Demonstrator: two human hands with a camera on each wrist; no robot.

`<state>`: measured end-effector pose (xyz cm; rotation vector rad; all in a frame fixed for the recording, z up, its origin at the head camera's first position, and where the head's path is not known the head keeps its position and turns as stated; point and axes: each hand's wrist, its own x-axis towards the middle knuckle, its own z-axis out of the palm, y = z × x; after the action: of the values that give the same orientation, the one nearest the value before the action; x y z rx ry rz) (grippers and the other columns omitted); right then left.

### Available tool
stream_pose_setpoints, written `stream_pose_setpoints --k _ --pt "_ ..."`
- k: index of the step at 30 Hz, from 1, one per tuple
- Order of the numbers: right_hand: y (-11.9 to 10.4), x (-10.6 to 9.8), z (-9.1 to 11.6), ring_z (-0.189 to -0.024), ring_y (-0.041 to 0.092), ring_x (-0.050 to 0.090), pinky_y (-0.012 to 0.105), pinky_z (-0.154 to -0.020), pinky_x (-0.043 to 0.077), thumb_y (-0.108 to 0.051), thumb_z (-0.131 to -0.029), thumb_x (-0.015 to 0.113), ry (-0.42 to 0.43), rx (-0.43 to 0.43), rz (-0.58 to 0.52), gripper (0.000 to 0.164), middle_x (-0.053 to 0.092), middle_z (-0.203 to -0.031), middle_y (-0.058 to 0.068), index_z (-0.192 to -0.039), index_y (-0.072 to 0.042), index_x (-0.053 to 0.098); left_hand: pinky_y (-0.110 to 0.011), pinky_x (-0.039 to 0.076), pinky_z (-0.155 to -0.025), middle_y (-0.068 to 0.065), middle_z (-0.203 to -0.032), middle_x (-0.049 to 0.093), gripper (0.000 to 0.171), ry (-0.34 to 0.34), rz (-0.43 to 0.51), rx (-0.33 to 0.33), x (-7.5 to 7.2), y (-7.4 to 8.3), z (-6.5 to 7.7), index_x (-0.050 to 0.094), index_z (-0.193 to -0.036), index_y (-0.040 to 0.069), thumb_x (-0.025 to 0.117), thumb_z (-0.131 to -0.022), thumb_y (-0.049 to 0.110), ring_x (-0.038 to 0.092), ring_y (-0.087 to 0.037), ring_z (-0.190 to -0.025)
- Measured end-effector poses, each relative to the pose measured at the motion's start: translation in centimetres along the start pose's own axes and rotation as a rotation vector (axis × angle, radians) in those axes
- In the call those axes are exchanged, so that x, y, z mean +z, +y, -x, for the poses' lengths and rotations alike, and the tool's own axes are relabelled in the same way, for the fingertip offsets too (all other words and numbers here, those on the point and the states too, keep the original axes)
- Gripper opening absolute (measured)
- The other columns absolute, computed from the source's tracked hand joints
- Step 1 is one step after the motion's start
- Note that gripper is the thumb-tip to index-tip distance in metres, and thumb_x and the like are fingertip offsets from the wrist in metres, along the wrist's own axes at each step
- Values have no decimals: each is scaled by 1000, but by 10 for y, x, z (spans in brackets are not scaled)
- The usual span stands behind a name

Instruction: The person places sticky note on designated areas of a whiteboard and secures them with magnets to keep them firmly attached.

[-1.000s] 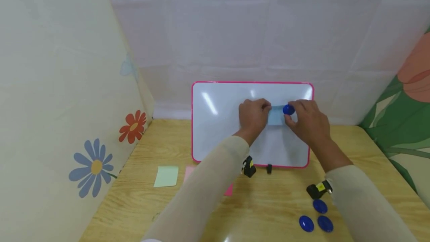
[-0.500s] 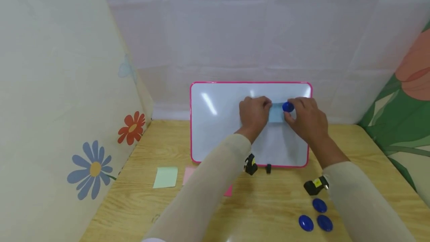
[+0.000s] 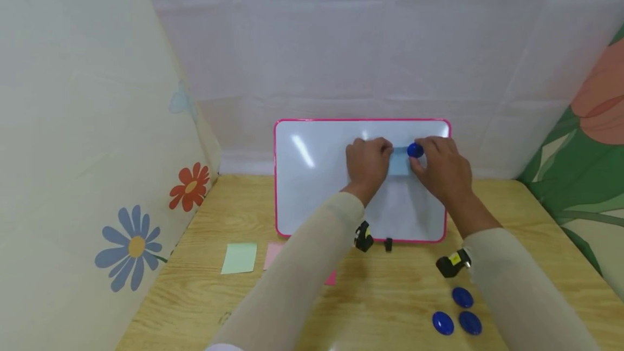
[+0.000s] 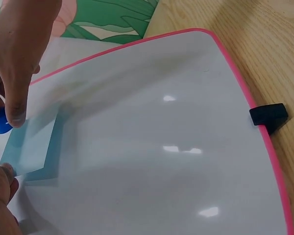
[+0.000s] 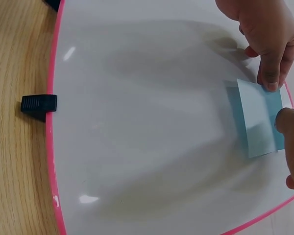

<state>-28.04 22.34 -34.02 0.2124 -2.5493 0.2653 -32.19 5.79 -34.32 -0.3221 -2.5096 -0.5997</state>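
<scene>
The left hand (image 3: 366,166) pinches the upper left corner of the light-blue note (image 3: 398,164), located against the upper right area of the whiteboard (image 3: 312,188). The right hand (image 3: 444,169) pinches a blue disc (image 3: 415,150) at the note's upper right corner. All have shifted slightly upward; positioning therefore appears unfinished.

Creased backdrop (image 3: 312,47) and flower-printed side sheets (image 3: 73,96) suggest a screened-off booth.
</scene>
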Motion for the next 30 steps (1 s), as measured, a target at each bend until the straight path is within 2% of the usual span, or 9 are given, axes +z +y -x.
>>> stream_pose_setpoints --k 5,13,30 --pt "-4 1 -4 -129 38 46 58 -84 53 -26 -96 73 -37 22 2 49 54 -138 19 -137 -4 57 -31 41 -83 16 -93 74 18 0 -13 -17 0 0 -2 79 -107 31 65 -101 40 54 -10 -84" --pt "-4 8 -8 -129 37 48 57 -82 56 -23 -94 75 23 -46 -6 47 57 -134 18 -134 -3 59 -32 41 -79 17 -92 75 16 22 -37 -17 3 -2 -5 80 -106 34 67 -100 40 57 -12 -86" --pt "-11 12 -16 -131 37 48 55 -91 54 -24 -95 75 18 -30 26 49 57 -136 18 -136 -4 58 -31 40 -77 18 -95 75 17 31 -43 -10 1 0 -4 80 -108 33 67 -100 40 57 -12 -87"
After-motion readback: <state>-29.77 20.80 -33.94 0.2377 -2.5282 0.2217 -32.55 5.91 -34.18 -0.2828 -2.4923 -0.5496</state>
